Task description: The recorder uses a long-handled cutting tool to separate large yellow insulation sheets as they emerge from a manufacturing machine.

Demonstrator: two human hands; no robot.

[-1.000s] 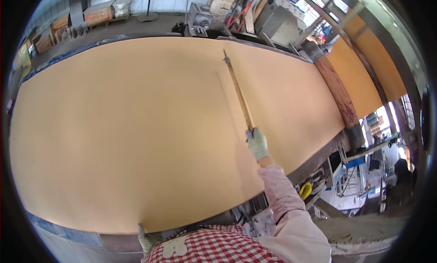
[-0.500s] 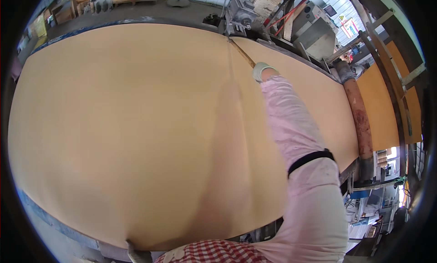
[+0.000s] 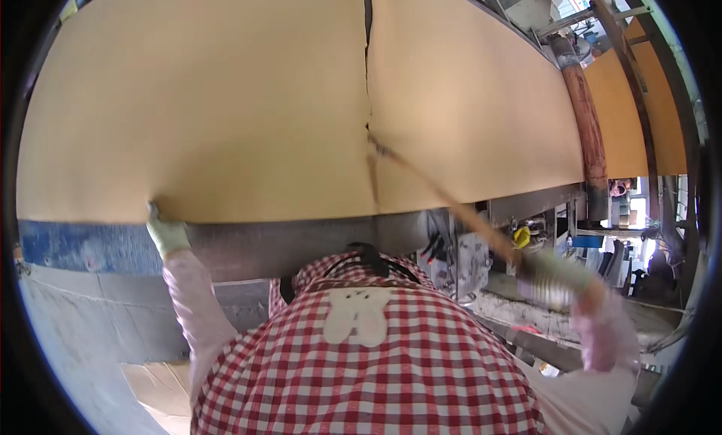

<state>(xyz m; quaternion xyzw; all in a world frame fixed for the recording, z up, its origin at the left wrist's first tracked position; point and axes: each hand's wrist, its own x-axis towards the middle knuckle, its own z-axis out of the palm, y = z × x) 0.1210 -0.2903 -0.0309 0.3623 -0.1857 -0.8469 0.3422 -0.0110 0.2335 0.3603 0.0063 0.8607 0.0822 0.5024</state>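
Observation:
A wide tan sheet [image 3: 248, 111] covers the work surface. A split [image 3: 367, 66] runs through it from the far side and ends close to the dark tip of a long, thin wooden-handled cutter [image 3: 444, 194]. My gloved right hand [image 3: 556, 275], blurred by motion, is closed round the cutter's handle beyond the sheet's near edge, at the right. At the near left, my gloved left hand [image 3: 167, 233] pinches the sheet's edge, one digit on top and the others mostly hidden. The cutter's blade is too blurred to make out.
A reddish roller [image 3: 587, 123] stands at the right end, with an orange-tan sheet [image 3: 620, 111] past it. Along the near side runs a blue and grey table edge [image 3: 83, 245]. Machine parts [image 3: 470, 262] lie at the lower right; cardboard [image 3: 162, 390] sits at the lower left.
My right hand has drawn the cutter from the far edge toward me, and the sheet has parted behind it. My left hand stays at the near edge. The view has tilted down.

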